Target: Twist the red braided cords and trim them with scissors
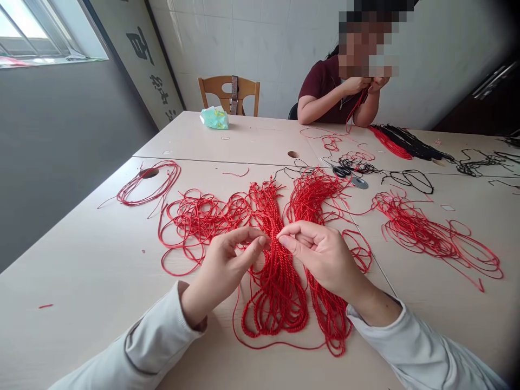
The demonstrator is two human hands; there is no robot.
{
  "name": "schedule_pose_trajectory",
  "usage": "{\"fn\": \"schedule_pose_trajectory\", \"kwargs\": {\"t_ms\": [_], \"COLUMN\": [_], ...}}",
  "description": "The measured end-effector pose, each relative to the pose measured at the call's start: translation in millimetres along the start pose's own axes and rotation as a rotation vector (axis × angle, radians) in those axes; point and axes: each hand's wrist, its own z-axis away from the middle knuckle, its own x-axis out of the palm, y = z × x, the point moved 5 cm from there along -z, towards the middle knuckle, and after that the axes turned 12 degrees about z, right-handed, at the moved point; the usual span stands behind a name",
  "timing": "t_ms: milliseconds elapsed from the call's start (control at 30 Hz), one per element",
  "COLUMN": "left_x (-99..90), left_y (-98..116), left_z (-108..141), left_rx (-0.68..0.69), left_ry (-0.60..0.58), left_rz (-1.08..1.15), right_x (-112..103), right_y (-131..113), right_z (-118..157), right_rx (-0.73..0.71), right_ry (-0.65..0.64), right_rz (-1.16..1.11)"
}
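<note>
Hands in pinches, left hand [229, 265] and right hand [320, 254], fingertips closed over two looped bundles of twisted red cord [276, 281]; any strand gripped is too fine to tell.

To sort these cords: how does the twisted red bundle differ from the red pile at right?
The twisted red bundle lies in orderly loops; the red pile is a loose tangle. The bundle's strands look thicker, the pile's thinner. The bundle sits beneath the left hand and right hand; the pile lies apart. Both are red.
</note>
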Motion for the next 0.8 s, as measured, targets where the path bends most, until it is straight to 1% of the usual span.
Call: {"fn": "schedule_pose_trajectory", "kwargs": {"t_ms": [200, 333, 433, 500, 633, 700, 800], "left_x": [0.2, 3.8, 4.3, 4.1, 1.2, 0.3, 0.1], "left_y": [-5.5, -9.5, -10.4, -9.8, -6.3, -4.2, -1.9], "left_z": [1.5, 0.9, -0.1, 0.0, 1.4, 2.2, 3.8], "left_rx": [-0.088, -0.114, -0.107, -0.099, -0.072, -0.052, -0.011], "left_ry": [0.019, -0.042, -0.048, -0.045, -0.006, 0.013, 0.060], "left_rz": [0.081, 0.128, 0.126, 0.135, 0.142, 0.140, 0.131], "right_x": [1.0, 4.4, 7.0, 9.3, 20.1, 25.2, 29.6], "right_y": [0.5, 0.7, 2.9, 5.6, 8.9, 6.4, 1.2], "right_z": [1.2, 1.5, 1.4, 1.2, 1.1, 1.5, 2.7], "right_rx": [-0.044, -0.062, -0.055, -0.021, 0.073, 0.074, 0.050], "right_ry": [0.035, 0.031, 0.010, -0.018, -0.153, -0.202, -0.239], "right_rz": [0.061, 0.096, 0.081, 0.016, -0.164, -0.229, -0.281]}}
